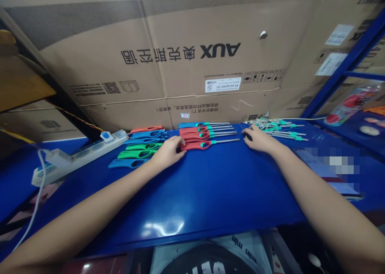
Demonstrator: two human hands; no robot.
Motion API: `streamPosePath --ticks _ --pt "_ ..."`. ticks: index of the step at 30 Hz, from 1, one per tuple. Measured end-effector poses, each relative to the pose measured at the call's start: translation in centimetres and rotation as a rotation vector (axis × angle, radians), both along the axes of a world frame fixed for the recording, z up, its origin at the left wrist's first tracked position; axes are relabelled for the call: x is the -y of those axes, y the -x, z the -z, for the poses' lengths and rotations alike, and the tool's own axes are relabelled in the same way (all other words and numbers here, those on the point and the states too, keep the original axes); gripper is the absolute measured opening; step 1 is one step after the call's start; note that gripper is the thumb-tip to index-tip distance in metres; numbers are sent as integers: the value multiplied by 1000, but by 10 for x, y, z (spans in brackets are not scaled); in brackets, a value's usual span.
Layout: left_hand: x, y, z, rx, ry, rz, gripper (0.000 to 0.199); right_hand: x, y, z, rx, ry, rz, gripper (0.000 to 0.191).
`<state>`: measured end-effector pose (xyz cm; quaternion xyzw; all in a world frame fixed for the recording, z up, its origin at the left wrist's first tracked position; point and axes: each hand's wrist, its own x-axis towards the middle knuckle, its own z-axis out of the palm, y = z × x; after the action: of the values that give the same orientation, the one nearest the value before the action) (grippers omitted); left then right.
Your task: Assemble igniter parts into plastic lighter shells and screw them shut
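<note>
On the blue table (pixel 210 193), my left hand (pixel 170 151) has its fingers closed around the handle end of the nearest red lighter (pixel 197 146), whose metal rod points right. Behind it lie more red lighters (pixel 192 135) and a blue one (pixel 189 125) with rods attached. My right hand (pixel 255 139) is past the rod tips, its fingers curled on a small dark thing that I cannot make out. Beside it is a pile of metal rods with teal parts (pixel 293 135). Left of my left hand are blue (pixel 128 163), green (pixel 135 153) and orange (pixel 147 128) handles without rods.
A white power strip (pixel 87 153) with plugs and cables lies at the left. A large cardboard sheet (pixel 180 25) stands behind the table. At the right are a flat packet (pixel 319 167), a blue metal frame (pixel 345 61) and a clear bottle (pixel 349 105).
</note>
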<state>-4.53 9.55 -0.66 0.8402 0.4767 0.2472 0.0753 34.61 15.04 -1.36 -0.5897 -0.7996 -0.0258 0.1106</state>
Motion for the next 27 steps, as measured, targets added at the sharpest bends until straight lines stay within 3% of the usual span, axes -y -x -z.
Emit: streamPosePath --ticks 3,6,12,16,18,23,27 --pt "4 -2 -5 -36 -15 -35 18 1 0 -1 9 -30 -13 35" --pt "7 1 -21 -80 -54 -119 29 3 3 -6 6 -83 -34 35" --pt "-14 38 -56 -182 -120 -374 26 15 17 -22 -105 -312 -89 30" --pt "-37 70 -55 -304 -33 -491 26 23 26 -28 -158 -311 64 38" --pt "-47 79 -52 -357 11 -507 23 26 29 -28 -175 -317 45 41" --pt "-60 81 -48 -470 134 -492 19 27 32 -27 -216 -333 -31 43" --pt "-59 76 -50 -531 174 -481 34 28 33 -27 -232 -343 -33 40"
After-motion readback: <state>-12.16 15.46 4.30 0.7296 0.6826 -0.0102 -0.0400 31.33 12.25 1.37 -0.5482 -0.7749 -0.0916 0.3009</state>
